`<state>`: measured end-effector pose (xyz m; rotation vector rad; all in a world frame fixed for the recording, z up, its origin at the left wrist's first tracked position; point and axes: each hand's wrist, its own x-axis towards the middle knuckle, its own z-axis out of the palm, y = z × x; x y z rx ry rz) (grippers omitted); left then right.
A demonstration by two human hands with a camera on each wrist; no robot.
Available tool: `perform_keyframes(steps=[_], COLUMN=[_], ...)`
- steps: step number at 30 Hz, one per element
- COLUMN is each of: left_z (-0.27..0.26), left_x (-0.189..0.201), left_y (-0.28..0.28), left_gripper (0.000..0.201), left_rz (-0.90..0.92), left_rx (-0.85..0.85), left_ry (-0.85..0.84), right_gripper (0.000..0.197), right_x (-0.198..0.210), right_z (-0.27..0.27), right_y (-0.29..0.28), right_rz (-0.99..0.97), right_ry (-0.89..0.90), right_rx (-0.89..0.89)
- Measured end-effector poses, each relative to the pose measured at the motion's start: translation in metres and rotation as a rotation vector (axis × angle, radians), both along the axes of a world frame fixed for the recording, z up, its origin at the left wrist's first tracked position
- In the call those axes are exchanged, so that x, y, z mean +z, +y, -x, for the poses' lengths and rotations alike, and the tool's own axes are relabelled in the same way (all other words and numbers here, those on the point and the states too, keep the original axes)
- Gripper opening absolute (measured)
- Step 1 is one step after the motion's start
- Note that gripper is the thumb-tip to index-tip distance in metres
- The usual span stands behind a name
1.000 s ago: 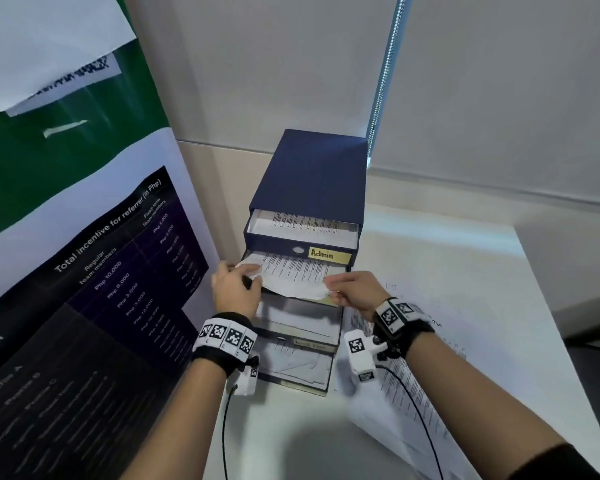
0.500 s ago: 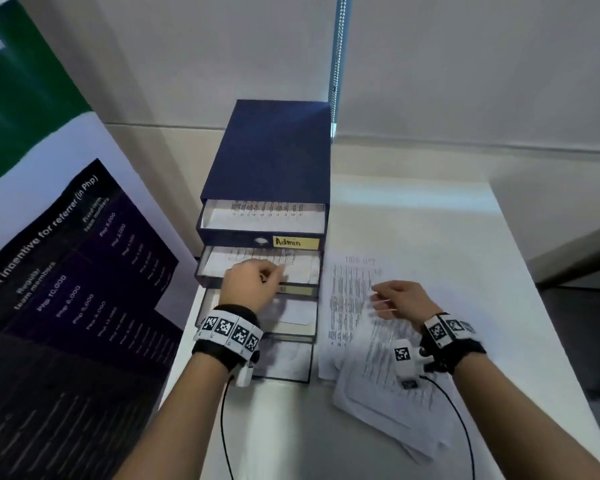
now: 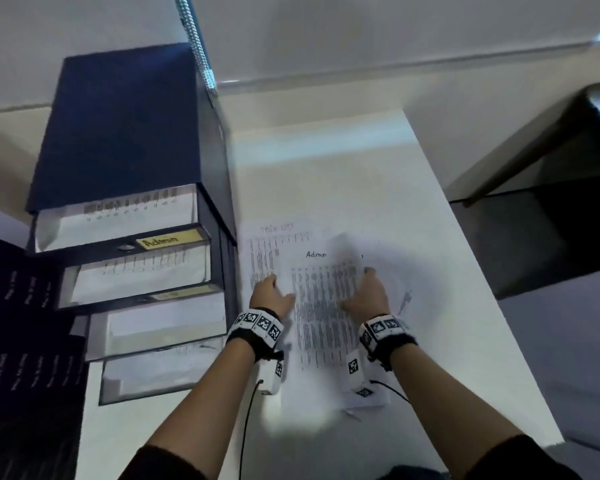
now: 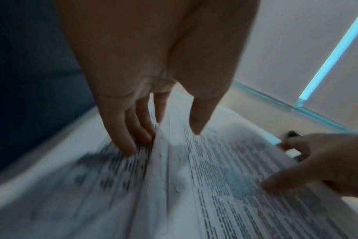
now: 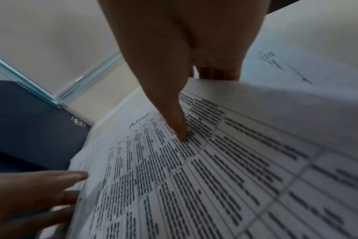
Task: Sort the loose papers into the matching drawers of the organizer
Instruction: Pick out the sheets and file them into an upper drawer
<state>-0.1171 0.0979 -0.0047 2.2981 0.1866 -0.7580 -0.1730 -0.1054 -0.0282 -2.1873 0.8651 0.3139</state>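
At three o'clock of the organizer [image 3: 118,133], the right hand [image 3: 366,296] pinches the Admin sheet [image 3: 317,306] by its edge; the left hand [image 3: 271,296] lies flat, its grip open. Peel off that sheet alone.

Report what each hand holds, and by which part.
The right hand pinches the Admin sheet by its lifted right edge, thumb on top. The left hand grips nothing: its straight fingers lie at the sheet's left edge.

Head view overhead; wrist views close, sharing papers [image 3: 321,306].
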Motion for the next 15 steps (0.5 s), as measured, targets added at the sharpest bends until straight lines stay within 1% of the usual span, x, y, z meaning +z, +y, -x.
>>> perform_keyframes(steps=[2, 5, 7, 9, 10, 12, 13, 15], left_z=[-0.001, -0.004, -0.006, -0.007, -0.007, -0.006, -0.007, -0.007], left_x=[-0.009, -0.015, -0.02, -0.026, -0.027, -0.025, -0.023, -0.021], left_y=[-0.005, -0.006, -0.003, 0.002, 0.004, 0.006, 0.006, 0.006], left_gripper=[0.054, 0.047, 0.043, 0.034, 0.033, 0.041, 0.048, 0.057], left_rz=[0.044, 0.147, 0.204, 0.259, 0.278, 0.301, 0.322, 0.368], left_rx=[0.171, 0.363, 0.388, 0.365, 0.349, 0.338, 0.335, 0.331], left_ry=[-0.013, -0.045, -0.09, -0.09, -0.071, -0.025, -0.008, 0.009], right_gripper=[0.056, 0.043, 0.036, 0.028, 0.025, 0.025, 0.027, 0.034], right_x=[-0.002, 0.001, 0.0, 0.0, 0.0, -0.001, 0.003, 0.007], right_z=[0.006, 0.016, 0.02, 0.023, 0.024, 0.026, 0.025, 0.025], right_y=[0.004, 0.005, 0.001, -0.002, -0.003, -0.006, -0.008, -0.017], right_rz=[-0.006, 0.03, 0.062, 0.075, 0.072, 0.061, 0.03, -0.071], right_ry=[-0.13, -0.208, -0.268, -0.322, -0.335, -0.32, -0.291, -0.247], right_rx=[0.112, 0.356, 0.505, 0.584, 0.604, 0.61, 0.569, 0.407])
